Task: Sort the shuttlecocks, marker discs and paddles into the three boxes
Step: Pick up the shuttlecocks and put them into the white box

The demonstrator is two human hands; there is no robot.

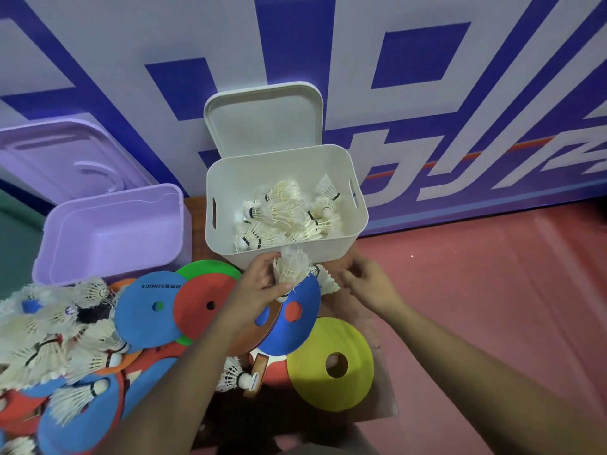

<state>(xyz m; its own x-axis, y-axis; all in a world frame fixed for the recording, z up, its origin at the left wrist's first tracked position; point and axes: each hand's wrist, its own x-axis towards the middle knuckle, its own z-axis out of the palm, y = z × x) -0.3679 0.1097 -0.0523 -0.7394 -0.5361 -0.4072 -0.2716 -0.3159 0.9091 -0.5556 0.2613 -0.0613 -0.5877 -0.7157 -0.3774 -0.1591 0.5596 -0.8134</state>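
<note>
Head view: the left hand (pixel 259 290) has its grip closed round a shuttlecock (pixel 290 269) at the near rim of the white box (pixel 348 231), likely to drop it among those already inside. The right hand (pixel 368 284), grip loose and holding nothing, sits beside a second shuttlecock (pixel 326 282). Marker discs (pixel 147 310) lie heaped on the low brown desk (pixel 384 399); red floor (pixel 492 290), blue-and-white wall banner (pixel 427 93).
</note>
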